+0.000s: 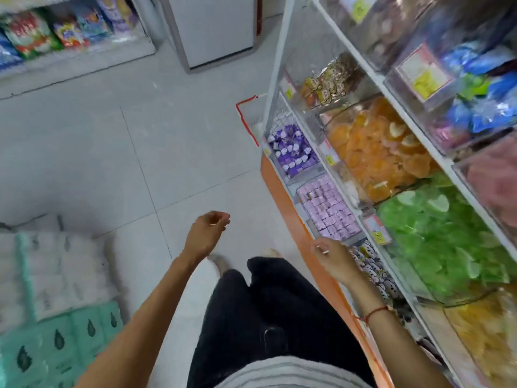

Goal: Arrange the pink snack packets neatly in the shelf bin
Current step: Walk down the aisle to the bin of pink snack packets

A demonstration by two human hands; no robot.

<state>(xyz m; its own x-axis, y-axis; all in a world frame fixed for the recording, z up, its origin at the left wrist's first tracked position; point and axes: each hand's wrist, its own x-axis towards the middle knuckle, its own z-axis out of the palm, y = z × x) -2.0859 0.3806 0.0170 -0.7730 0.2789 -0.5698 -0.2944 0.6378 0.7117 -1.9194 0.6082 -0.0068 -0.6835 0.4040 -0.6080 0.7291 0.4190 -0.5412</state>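
Standing on pale floor tiles [112,152] in a shop aisle, looking down. Far left: stacked white and green tissue packs [50,303] on the floor. Upper left: blurred colourful bags [56,29] on a low shelf. Left hand [208,228] out over the floor, fingers loosely curled, holding nothing, well apart from the shelving. Black trousers [265,317] below centre. Right hand [333,256] near the orange shelf base [282,197], fingers loosely bent, nothing gripped, just below the front edge of the clear shelf bin [303,208]. Pink snack packets [328,211] lying in tidy rows inside that bin, lowest tier. Purple packets [293,152] in the bin beyond. Tier above: orange sweets [375,152], green sweets [436,233]. Red thread [376,312] on right wrist.
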